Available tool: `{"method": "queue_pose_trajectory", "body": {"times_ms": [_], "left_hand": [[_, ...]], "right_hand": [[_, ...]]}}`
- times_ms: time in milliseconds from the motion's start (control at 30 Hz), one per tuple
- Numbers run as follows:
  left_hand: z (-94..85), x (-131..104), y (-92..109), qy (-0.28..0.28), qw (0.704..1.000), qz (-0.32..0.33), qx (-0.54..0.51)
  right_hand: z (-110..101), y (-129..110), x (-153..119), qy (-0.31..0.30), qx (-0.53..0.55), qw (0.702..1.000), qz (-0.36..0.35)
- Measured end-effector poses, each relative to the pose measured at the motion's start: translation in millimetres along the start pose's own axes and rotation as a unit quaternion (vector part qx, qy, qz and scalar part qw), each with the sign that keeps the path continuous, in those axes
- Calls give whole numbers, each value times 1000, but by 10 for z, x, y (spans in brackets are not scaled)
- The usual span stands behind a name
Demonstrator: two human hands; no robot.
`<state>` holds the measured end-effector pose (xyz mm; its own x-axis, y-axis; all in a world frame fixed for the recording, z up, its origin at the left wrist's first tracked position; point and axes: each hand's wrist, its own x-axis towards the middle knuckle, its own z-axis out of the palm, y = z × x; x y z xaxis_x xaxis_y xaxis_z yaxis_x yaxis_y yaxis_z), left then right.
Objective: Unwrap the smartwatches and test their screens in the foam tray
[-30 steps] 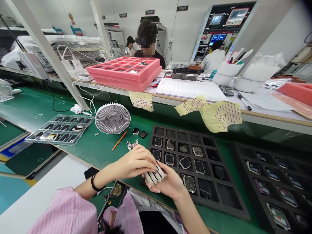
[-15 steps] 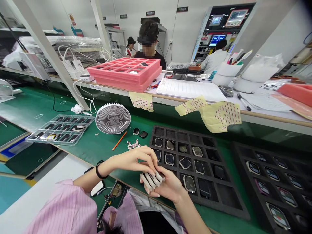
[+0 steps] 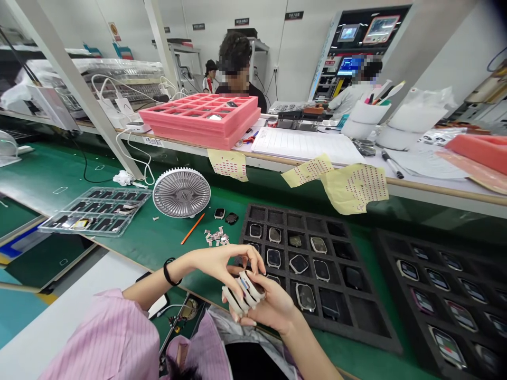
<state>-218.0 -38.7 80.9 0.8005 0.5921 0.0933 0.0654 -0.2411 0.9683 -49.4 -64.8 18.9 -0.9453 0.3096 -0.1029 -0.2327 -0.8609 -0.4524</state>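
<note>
A small stack of pale-framed smartwatches (image 3: 234,302) lies in my right hand (image 3: 279,305), whose fingers and thumb wrap round it from below and the right. Over the top comes my left hand (image 3: 222,263), a black band at its wrist. Its thumb presses on the stack while the other fingers curl round the far side of the watch at the right end. Part of that watch is hidden by the fingers. Just beyond my hands, a black foam tray (image 3: 372,332) holds several similar watches in its compartments.
A second foam tray (image 3: 380,245) with watches lies at the right. Beyond my left hand are small metallic pieces (image 3: 216,237), an orange stick (image 3: 193,228), a small fan (image 3: 181,192) and a clear plastic tray (image 3: 95,211). A shelf with a pink foam tray (image 3: 202,126) runs behind.
My left thumb and fingers have shifted from lying together over the stack to gripping round its right-end watch. The stack has tilted, and a gap shows between the watches.
</note>
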Motion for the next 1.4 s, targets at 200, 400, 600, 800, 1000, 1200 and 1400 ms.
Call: {"method": "queue_pose_trajectory", "body": {"times_ms": [200,400,600,800,1000,1200,1400], "left_hand": [[79,5,-29,49,993,-51,-96],[97,-23,-22,71,993,-89,-37],[142,-9,-62,89,992,-85,15],[81,72,-117,93,992,-88,-17],[80,219,-27,118,979,-58,156],[227,573,-280,240,914,-72,319],[167,1066,-807,290,873,-71,386]], "right_hand": [[14,-21,-9,12,15,1000,0],[-12,-42,-25,46,18,998,-32],[-4,-33,-15,75,26,996,-38],[-34,-25,-51,86,9,996,-28],[-33,-309,-265,236,-207,942,-122],[-337,-838,-238,347,-505,763,-205],[-727,-1006,-73,418,-613,638,-206]]}}
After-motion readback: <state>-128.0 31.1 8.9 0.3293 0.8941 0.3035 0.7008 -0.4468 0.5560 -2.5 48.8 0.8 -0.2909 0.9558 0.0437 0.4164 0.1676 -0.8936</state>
